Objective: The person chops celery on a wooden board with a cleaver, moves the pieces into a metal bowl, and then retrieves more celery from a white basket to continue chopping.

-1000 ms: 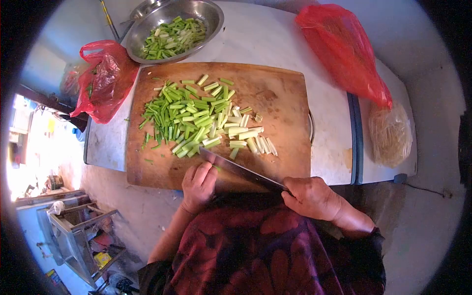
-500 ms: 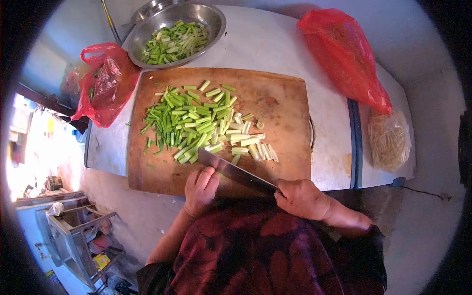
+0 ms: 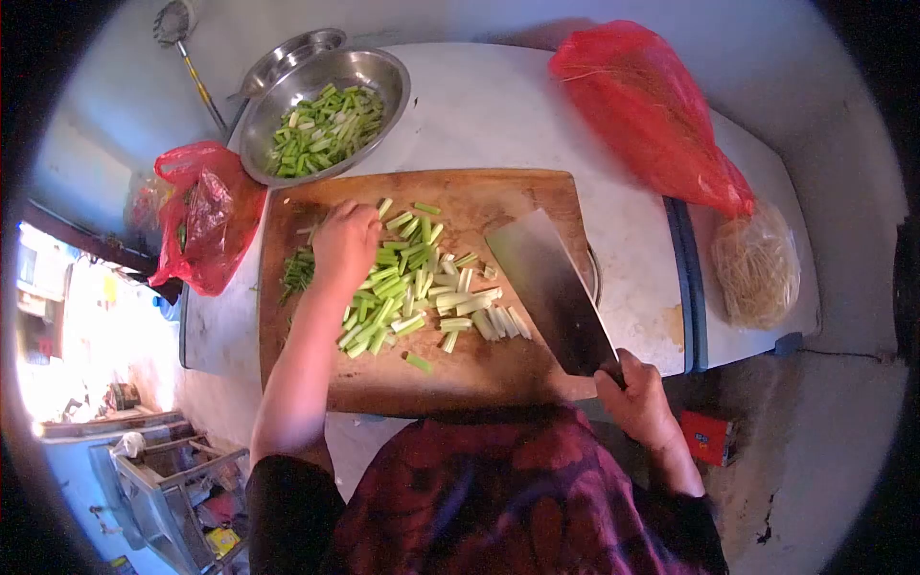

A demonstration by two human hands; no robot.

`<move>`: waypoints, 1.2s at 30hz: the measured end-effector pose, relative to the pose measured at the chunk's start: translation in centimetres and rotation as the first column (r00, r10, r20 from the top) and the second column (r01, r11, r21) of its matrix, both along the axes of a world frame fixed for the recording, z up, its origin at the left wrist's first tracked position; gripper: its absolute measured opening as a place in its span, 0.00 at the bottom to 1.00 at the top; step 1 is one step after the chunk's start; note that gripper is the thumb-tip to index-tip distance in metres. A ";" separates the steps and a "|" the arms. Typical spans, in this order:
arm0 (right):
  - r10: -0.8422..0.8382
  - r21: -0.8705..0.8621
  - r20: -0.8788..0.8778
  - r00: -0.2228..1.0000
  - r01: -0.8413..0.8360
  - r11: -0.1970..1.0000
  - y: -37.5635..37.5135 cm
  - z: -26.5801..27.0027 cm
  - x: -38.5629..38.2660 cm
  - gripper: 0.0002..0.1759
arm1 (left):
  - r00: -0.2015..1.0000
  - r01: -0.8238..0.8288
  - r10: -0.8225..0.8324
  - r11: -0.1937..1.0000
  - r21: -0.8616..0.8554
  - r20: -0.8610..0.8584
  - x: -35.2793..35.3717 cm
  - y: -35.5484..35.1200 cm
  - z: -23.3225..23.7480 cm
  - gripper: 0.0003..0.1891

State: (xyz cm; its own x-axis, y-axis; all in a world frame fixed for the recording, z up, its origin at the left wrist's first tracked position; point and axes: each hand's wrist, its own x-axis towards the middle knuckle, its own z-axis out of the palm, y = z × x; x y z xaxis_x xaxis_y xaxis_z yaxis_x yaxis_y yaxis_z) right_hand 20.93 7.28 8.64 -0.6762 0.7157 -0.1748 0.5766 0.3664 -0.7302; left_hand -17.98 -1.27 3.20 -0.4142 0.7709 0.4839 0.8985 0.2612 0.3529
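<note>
Cut green and pale stalk pieces (image 3: pixel 388 287) lie spread over the left and middle of a wooden cutting board (image 3: pixel 460 379). My left hand (image 3: pixel 347 244) is over the upper left of the pile, its fingers bent downward; whether they grip any pieces is hidden. On the right, my right hand (image 3: pixel 634 393) is closed round the handle of a wide cleaver (image 3: pixel 556 297), whose blade lies flat over the board's right part, beside the pale pieces.
Behind the board at left stands a metal bowl (image 3: pixel 254 144) of cut stalks, with another metal bowl (image 3: pixel 292 53) behind it. A red bag (image 3: pixel 206 216) sits at left. At right are a large red bag (image 3: pixel 652 115) and a clear bag of noodle-like strands (image 3: pixel 755 268).
My left hand has moved from the board's front edge up over the pile. The cleaver has swung away from the pieces to the right, with my right hand. The view has shifted slightly.
</note>
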 end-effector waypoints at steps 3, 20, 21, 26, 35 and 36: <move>-0.023 -0.048 0.043 0.999 0.025 0.999 -0.4 0.6 0.1 0.11 | 0.996 -0.017 0.038 0.972 -0.234 0.082 0.1 2.0 1.2 0.06; 0.050 0.004 0.032 0.998 -0.050 0.999 -1.2 2.6 -1.8 0.08 | 0.953 0.191 -0.134 0.962 -0.194 0.273 6.4 -6.3 4.1 0.06; 0.111 0.019 0.044 0.993 -0.112 0.993 -1.2 2.6 -1.9 0.08 | 0.952 0.204 -0.141 0.954 -0.218 0.273 7.4 -8.4 3.5 0.07; 0.416 0.081 0.041 0.908 -0.418 0.905 -1.7 2.0 -3.4 0.07 | 0.961 0.173 -0.101 0.945 -0.279 0.257 11.3 -14.1 -0.7 0.10; 0.605 0.177 0.152 0.782 -0.624 0.762 -2.4 1.6 -5.4 0.10 | 0.998 0.060 -0.059 0.998 0.032 -0.012 13.6 -14.0 -4.1 0.09; 0.615 0.170 0.164 0.771 -0.636 0.753 -2.4 1.8 -5.6 0.10 | 0.998 0.054 -0.053 0.998 0.037 -0.020 13.8 -13.9 -4.2 0.09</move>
